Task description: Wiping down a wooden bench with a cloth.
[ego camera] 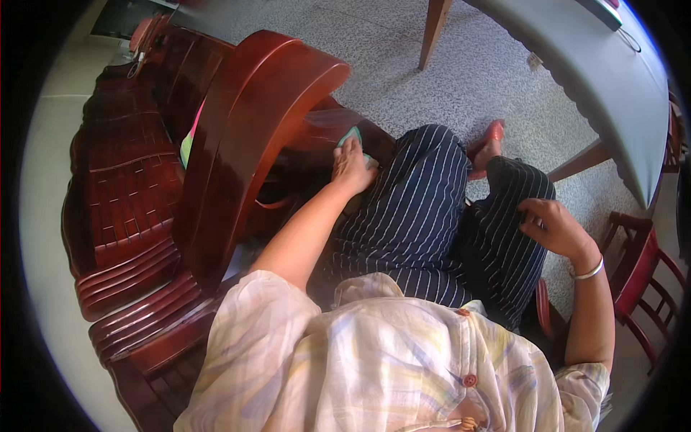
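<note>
My left hand [353,166] presses a small cloth with a teal edge [351,135] against a dark red lacquered wood surface [318,135]. Its fingers point away from me, and the palm is hidden. Just left of that forearm rises the broad curved armrest [270,92] of a wooden bench. My right hand [553,225], with a silver bangle at the wrist, hovers by my right knee in striped trousers [518,183]. Those fingers are loosely bent and apart, and I see nothing held in them.
The bench's slatted wooden back [135,189] runs along the wall at left. At upper right stands a table with a grey cover [604,70] and wooden legs [434,32]. A red wooden chair [637,270] is at far right, on the speckled floor [378,65].
</note>
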{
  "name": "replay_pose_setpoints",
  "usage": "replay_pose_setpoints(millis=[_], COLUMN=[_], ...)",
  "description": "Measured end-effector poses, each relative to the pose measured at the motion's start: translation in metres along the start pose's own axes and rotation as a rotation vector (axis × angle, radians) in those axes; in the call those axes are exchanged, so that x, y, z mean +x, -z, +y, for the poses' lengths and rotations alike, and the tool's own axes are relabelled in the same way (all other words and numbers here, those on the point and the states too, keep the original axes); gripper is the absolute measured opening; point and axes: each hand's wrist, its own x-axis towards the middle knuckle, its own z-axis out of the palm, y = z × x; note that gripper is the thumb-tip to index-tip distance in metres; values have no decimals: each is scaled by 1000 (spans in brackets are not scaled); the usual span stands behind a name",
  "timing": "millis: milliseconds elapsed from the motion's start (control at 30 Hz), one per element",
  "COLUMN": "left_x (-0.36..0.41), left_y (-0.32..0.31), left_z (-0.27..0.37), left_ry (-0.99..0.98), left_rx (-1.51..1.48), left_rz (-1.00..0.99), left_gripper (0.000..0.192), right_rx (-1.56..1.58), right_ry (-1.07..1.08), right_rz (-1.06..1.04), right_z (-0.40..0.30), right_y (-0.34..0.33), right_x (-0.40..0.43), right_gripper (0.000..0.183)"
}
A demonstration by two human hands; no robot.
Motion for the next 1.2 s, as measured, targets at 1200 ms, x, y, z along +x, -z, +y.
replay_pose_setpoints(millis=[1200], left_x=[-61], left_y=[-15], left_z=[-49], left_ry=[34], left_rx=[112], left_rz=[0], left_gripper=[73], right_rx=[-3], right_ry=[27], right_rz=[5], right_z=[-4], right_y=[-1], right_x=[1], right_gripper=[24])
